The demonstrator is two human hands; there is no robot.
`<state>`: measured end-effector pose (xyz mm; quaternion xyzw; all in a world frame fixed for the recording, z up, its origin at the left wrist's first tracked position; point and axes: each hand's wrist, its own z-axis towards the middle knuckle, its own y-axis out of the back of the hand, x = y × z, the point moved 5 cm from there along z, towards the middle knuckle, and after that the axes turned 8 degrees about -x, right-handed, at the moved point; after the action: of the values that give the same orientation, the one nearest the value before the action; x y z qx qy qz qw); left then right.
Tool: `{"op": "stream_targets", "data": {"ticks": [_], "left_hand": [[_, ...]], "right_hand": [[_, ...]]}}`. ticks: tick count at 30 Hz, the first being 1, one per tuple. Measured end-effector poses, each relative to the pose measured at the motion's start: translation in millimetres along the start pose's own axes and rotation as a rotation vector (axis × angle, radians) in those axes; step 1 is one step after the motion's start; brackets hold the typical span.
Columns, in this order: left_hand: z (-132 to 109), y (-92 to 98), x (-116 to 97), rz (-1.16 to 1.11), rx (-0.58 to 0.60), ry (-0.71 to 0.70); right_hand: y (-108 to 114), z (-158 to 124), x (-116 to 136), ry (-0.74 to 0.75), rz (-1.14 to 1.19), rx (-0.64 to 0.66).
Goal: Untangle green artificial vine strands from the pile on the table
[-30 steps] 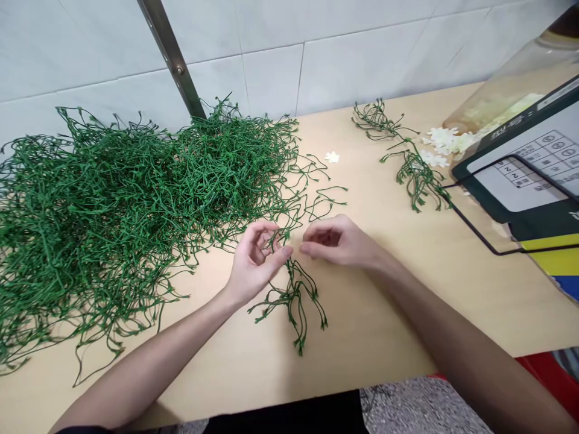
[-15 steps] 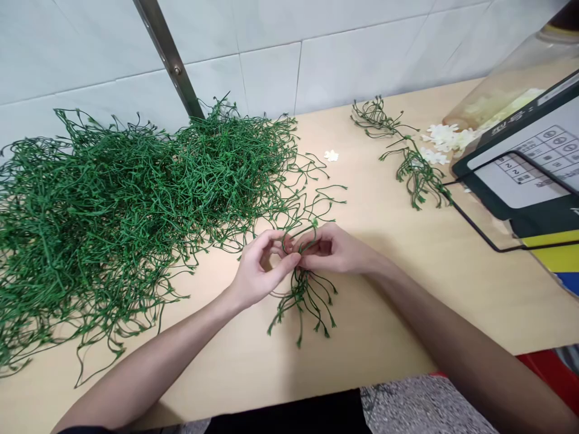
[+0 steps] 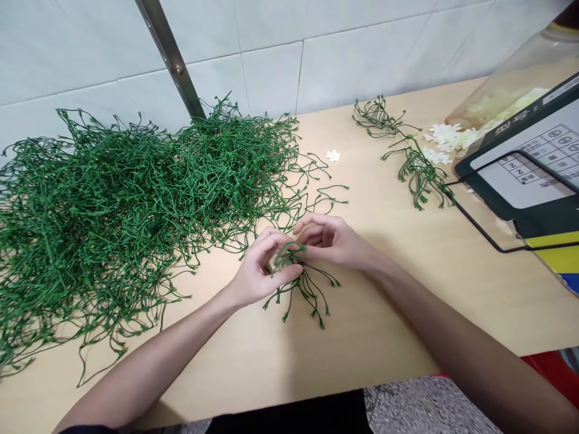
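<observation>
With L hand (image 3: 262, 271) half-curled in front of the green heap (image 3: 172, 181), toward its R end, thumb and fingertips nearly closed on a green sprig (image 3: 290, 254), apparently in a light pinch. With R hand (image 3: 332, 241) directly opposite, slightly farther R of heap, loosely curled, forefinger apart from thumb; w/ thumb tip at or just beside the sprig's upper stems; can't tell if gripping any.

Lying, re sprig, btwn both hands, in front of heap's R end. Nearer L hand, judging by the pinch, but only just clear of R, if at all. Long-axis-wise, running roughly away from heap, toward near edge of the surface (image 3: 371, 337), w/ stems splaying out below the fingers. Possibly tilted, but hard to tell w/ thumb in the way.

Looks dark green, thin, wiry, prob. plastic; lower stems fanned and gently curved w/ small knobby tips, upper tuft bunched and blurred. V. similar in colour and form to heap, also to the loose sprig (image 3: 418, 172) well R of heap. Closer to heap on same side: one white flower (image 3: 333, 155).
</observation>
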<state>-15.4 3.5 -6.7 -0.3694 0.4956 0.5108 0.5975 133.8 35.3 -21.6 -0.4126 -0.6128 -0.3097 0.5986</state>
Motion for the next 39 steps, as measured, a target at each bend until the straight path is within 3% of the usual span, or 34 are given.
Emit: {"op": "stream_targets", "data": {"ticks": [9,14,22,28,34,39], "left_hand": [[0.5,-0.4,4.1,0.038,-0.136,0.161],[-2.3,-3.3,9.8,-0.016,-0.090,0.282],[-0.8,-1.7,11.4,-0.078,-0.116,0.309],[-1.5,-1.2,10.5,-0.118,-0.092,0.325],[-3.8,-4.3,12.2,-0.022,-0.087,0.279],[-6.7,-6.5,13.7,0.168,-0.032,0.244]], "right_hand": [[-10.8,-5.2,7.8,0.061,-0.061,-0.048],[-3.4,-3.1,6.3,0.073,0.000,-0.022],[4.0,-0.7,9.3,-0.028,0.100,0.036],[4.6,-1.3,12.9,-0.037,0.025,0.022],[5.1,-3.3,8.7,-0.033,-0.087,0.106],[2.8,-3.5,8.1,0.070,-0.280,0.118]]}}
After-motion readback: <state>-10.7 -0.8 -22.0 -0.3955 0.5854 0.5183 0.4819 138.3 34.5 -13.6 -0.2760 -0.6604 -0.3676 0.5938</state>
